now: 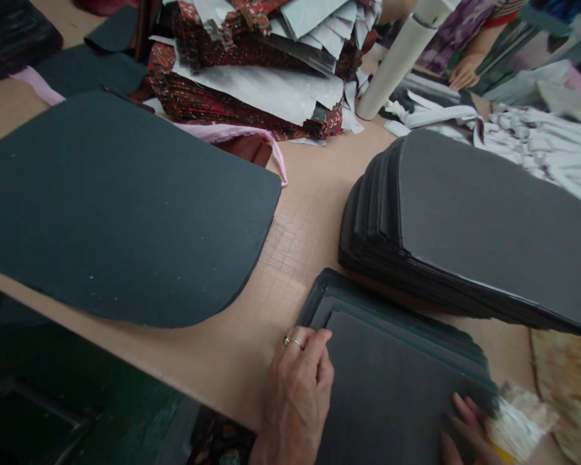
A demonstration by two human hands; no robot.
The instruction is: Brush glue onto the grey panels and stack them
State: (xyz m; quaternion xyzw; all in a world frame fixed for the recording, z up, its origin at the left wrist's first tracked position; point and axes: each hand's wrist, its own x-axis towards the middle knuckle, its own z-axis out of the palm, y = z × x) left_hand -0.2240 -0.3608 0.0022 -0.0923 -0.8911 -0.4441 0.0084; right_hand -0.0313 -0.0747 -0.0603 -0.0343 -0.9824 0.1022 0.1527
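Observation:
My left hand, with a ring on one finger, is closed at the left edge of the top dark sheet on a low stack of similar sheets. At the bottom right, my right hand touches that sheet with its fingertips; part of the hand is blurred and cut off by the frame. A brush with pale, frayed bristles and a yellow part sticks out beside these fingers, seemingly held in the hand. Its handle is mostly hidden.
A taller stack of dark curved panels stands behind. Left lies a large dark panel near the table edge. Farther back are patterned red bundles, a white post, white strips and another person's hand.

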